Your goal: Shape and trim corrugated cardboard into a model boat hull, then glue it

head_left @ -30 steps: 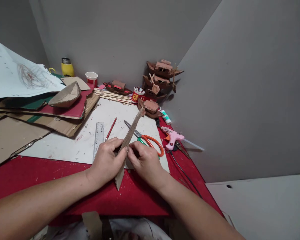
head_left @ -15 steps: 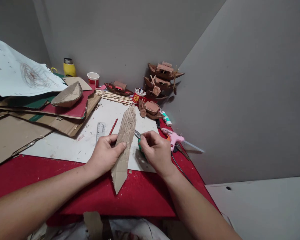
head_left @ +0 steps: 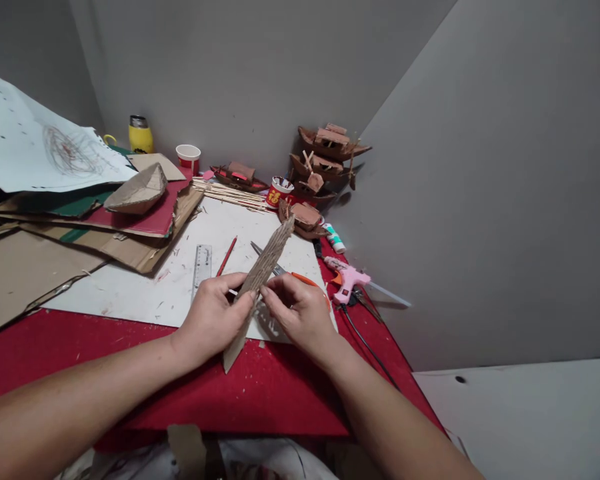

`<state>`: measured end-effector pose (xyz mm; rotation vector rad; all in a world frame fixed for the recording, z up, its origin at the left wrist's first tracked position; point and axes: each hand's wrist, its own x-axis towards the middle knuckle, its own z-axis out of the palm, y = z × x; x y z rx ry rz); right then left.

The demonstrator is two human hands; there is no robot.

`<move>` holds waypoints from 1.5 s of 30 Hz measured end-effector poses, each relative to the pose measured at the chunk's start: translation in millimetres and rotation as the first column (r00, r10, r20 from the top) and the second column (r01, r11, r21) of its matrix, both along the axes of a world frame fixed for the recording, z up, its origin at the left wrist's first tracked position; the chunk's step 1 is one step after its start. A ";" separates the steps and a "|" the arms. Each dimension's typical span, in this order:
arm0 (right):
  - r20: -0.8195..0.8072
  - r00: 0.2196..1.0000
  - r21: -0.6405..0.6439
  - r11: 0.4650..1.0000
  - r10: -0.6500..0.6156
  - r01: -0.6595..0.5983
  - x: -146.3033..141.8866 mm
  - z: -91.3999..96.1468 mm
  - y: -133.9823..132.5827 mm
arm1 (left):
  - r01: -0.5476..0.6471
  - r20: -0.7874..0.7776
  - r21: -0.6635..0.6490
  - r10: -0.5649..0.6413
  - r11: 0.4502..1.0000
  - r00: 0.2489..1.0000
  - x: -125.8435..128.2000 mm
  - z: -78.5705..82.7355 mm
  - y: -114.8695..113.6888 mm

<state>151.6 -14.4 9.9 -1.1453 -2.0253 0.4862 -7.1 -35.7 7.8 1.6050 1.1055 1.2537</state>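
Left hand [head_left: 211, 317]: the forearm comes in from the near left, palm turned right, thumb and fingers clasped round the strip below its middle.
Corrugated cardboard strip [head_left: 269, 255]: held on edge between both hands, its near point over the red cloth [head_left: 280, 393], its far end slanting right above the white sheet [head_left: 180, 287].
Right hand [head_left: 300, 310]: the fingertips pinch the strip's right face, it seems; the thumb is hidden.
Scissors [head_left: 305, 278]: just beyond the right hand, partly covered.
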 end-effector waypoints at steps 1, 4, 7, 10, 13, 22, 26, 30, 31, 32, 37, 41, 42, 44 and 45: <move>0.007 1.000 -0.016 1.000 0.005 -0.005 -0.5 0.6 -0.7 | -0.004 -0.025 0.021 0.005 1.000 1.000 0.6 -0.4 -1.3; 0.057 0.998 0.016 1.000 -0.004 0.003 -1.3 -0.3 -2.1 | -0.019 -0.129 0.089 0.030 0.996 0.991 2.7 -1.1 -4.7; 0.128 0.991 0.128 0.992 -0.042 0.026 0.2 -2.8 -1.4 | -0.027 -0.143 0.095 0.041 0.995 0.989 4.5 0.6 -6.1; 0.106 0.993 0.149 0.988 -0.055 0.039 2.9 -2.5 -0.5 | -0.004 0.003 -0.034 0.004 0.999 1.000 4.7 5.1 -3.9; -0.001 0.999 0.142 0.989 -0.051 0.050 4.2 -0.9 -1.3 | 0.030 0.168 -0.175 0.000 0.984 0.986 2.8 9.0 0.3; 0.073 0.997 0.259 0.966 -0.024 0.004 4.1 -4.5 -0.1 | 0.078 0.225 -0.262 -0.018 0.962 0.974 -1.9 5.1 6.9; 0.040 0.999 0.137 0.991 -0.012 0.006 2.9 -1.0 -1.9 | 0.051 0.165 -0.180 -0.021 0.982 0.986 0.7 6.3 2.9; 0.017 1.000 0.126 0.992 -0.025 0.023 0.5 0.3 -5.1 | 0.027 0.127 -0.135 -0.010 0.990 0.992 3.7 6.1 -2.7; 0.023 0.999 0.145 0.989 -0.035 0.032 0.1 0.0 -5.4 | 0.028 0.129 -0.138 -0.010 0.990 0.992 4.5 5.9 -3.6; 0.024 0.999 0.157 0.987 -0.048 0.044 -0.3 -0.4 -5.4 | 0.031 0.137 -0.145 -0.010 0.989 0.991 5.3 6.0 -4.1; -0.267 0.959 -0.087 0.993 -0.095 0.074 -1.8 1.4 -3.0 | 0.114 0.311 -0.247 -0.032 0.962 0.950 5.9 9.6 -0.7; -0.534 0.838 -0.336 0.938 -0.114 -0.087 -1.8 6.0 0.1 | 0.220 0.472 -0.343 -0.035 0.913 0.881 2.0 12.9 4.0; -0.558 0.822 -0.361 0.926 -0.117 -0.113 -1.6 6.5 0.8 | 0.240 0.493 -0.358 -0.035 0.902 0.869 1.0 13.3 4.8; -0.575 0.810 -0.396 0.906 -0.119 -0.148 -1.4 6.5 1.8 | 0.273 0.516 -0.376 -0.045 0.885 0.855 -0.6 13.6 5.6; -0.574 0.810 -0.405 0.901 -0.118 -0.156 -1.4 5.9 2.0 | 0.289 0.523 -0.381 -0.053 0.878 0.850 -1.0 13.7 5.8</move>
